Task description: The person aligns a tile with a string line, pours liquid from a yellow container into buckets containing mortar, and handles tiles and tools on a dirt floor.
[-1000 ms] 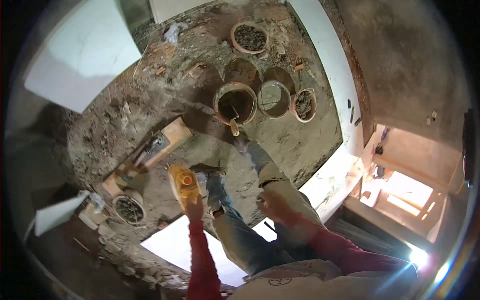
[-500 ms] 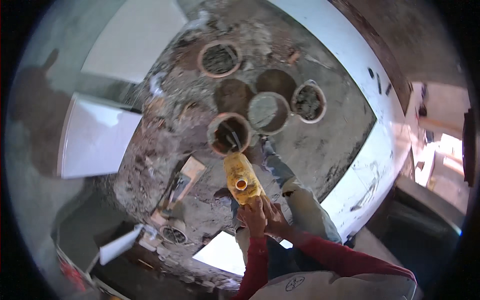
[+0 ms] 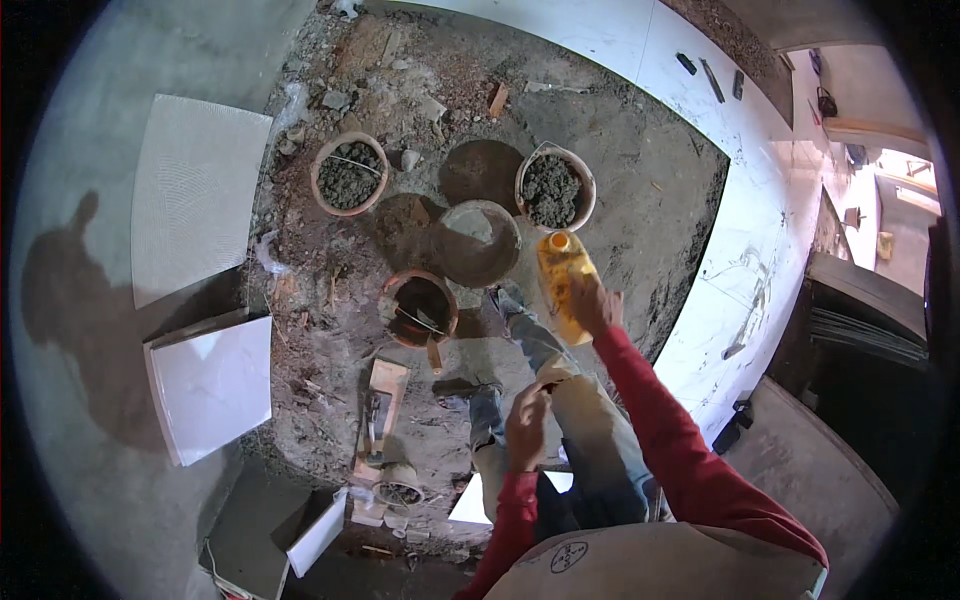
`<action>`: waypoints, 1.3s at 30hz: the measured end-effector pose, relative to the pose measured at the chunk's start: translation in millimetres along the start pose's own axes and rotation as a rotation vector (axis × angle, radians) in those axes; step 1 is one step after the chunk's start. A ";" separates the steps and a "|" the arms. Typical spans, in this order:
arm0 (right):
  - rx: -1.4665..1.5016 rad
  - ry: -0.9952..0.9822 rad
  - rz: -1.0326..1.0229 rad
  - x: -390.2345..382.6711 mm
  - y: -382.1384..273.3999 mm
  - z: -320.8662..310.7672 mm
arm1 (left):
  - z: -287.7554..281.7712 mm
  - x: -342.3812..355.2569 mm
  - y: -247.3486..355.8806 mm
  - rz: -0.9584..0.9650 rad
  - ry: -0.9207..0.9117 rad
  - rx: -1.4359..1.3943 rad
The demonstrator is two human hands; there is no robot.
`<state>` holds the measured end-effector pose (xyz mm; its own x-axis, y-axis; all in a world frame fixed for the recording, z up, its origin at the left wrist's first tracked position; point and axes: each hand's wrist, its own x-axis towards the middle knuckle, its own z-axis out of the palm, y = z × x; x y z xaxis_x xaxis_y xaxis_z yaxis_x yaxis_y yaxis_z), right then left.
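My right hand grips a yellow plastic jerrycan, holding it tilted with its round open mouth at the far end. The jerrycan is just on the near side of a bucket of grey mortar. My left hand is apart from the jerrycan, by my left thigh, its fingers loosely curled with nothing visible in them. Left of the jerrycan stands a wide round tub with a pale patch inside. Nearer and further left is a dark-insided bucket with a wooden-handled tool at its rim.
Another mortar bucket stands far left on rough, debris-strewn ground. White tiles lean at the left, and laid white tiles run along the right. A wooden board with tools lies near my feet, beside a small bucket.
The jerrycan has moved right, away from the dark-insided bucket to beside the right mortar bucket. My left hand has let go of it; my right hand keeps hold. The head view has shifted.
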<state>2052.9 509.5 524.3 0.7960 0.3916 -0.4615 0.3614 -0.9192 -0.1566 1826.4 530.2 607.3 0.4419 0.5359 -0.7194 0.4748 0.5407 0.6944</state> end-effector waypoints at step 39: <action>-0.096 -0.499 0.252 150.2 31.3 59.7 | -104.9 -145.4 -172.2 -0.561 0.567 -0.240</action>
<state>2154.8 537.0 397.9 0.5457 0.0717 -0.8349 0.2509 -0.9646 0.0812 1600.5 427.2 593.9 -0.2924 0.3566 -0.8873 0.3067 0.9138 0.2662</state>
